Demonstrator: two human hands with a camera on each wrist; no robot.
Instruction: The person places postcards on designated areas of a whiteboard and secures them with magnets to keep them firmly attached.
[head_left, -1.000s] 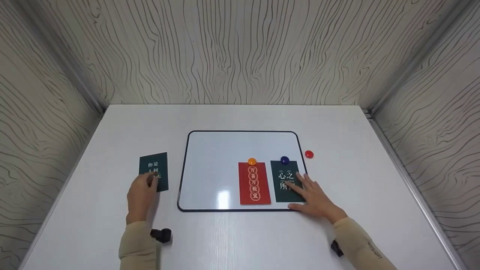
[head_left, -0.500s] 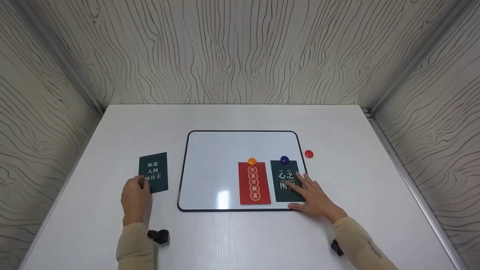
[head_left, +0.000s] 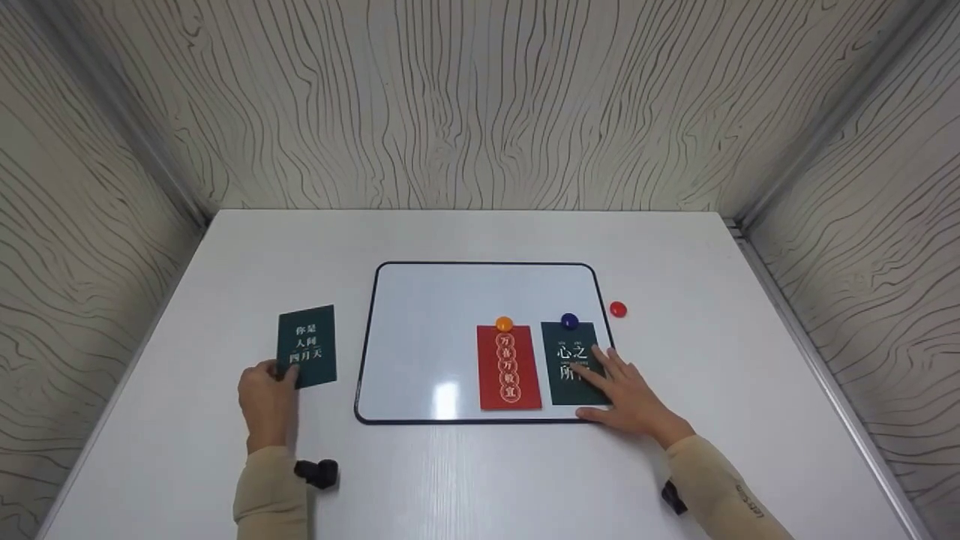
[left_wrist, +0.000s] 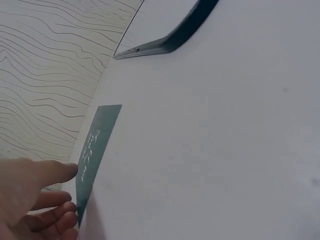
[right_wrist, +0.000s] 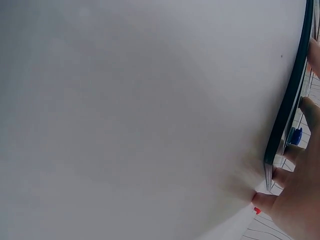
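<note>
At the left of the frame we see a green card (head_left: pixel 307 337) lying on the surface (head_left: pixel 450 480), the left hand (head_left: pixel 266 397) at its lower left corner, thumb on the face and fingers by the edge; we cannot tell whether they pinch it. Right of centre, the right hand (head_left: pixel 630 397) rests, fingers spread wide, on a second card (head_left: pixel 561 364) upon the whiteboard (head_left: pixel 427 330).

Through my head view I find a small booth-like workspace: wood-patterned walls (head_left: pixel 465 105) on three sides, metal strips (head_left: pixel 124 116) at the corners, white surface (head_left: pixel 480 480) between.
</note>
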